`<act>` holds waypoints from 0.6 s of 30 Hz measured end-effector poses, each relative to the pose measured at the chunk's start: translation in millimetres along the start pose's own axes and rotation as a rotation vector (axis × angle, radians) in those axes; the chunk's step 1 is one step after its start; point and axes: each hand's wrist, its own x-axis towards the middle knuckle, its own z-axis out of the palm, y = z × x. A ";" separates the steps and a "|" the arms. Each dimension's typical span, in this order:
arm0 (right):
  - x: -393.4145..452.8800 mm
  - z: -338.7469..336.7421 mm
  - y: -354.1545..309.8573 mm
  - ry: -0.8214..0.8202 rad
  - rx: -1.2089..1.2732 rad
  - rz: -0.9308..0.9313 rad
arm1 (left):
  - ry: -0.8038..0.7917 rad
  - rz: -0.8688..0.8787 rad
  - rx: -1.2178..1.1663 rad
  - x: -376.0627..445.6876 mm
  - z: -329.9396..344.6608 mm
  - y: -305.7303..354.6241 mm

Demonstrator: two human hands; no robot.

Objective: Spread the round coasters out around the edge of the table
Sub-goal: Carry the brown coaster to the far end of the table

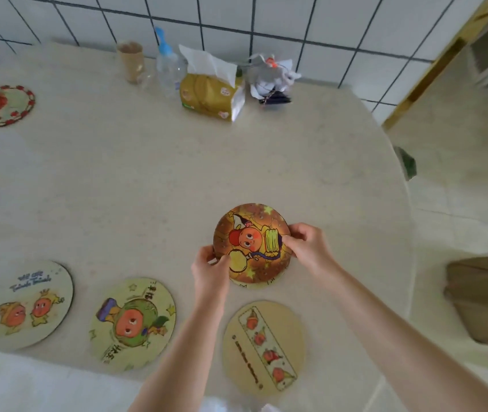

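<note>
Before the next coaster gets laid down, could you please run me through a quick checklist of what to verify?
1. Grip: left hand and right hand both pinch the orange coaster at opposite edges: ok.
2. Only one coaster in hand: a pale rim peeks from underneath, maybe another: cannot tell.
3. Free edge space: bare table to the right of the strip coaster: ok.
4. Tissue pack and bottle stand far from that spot: ok.
5. Laid coasters overlap: green coaster and strip coaster lie apart: ok.
</note>
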 end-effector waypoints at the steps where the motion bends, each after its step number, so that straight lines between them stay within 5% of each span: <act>1: -2.3 -15.0 6.9 0.025 -0.004 0.004 | -0.020 0.004 0.018 -10.4 11.9 -3.8; 18: 24.4 -125.1 60.9 0.286 -0.110 0.143 | -0.298 -0.075 0.238 -56.8 121.7 -28.6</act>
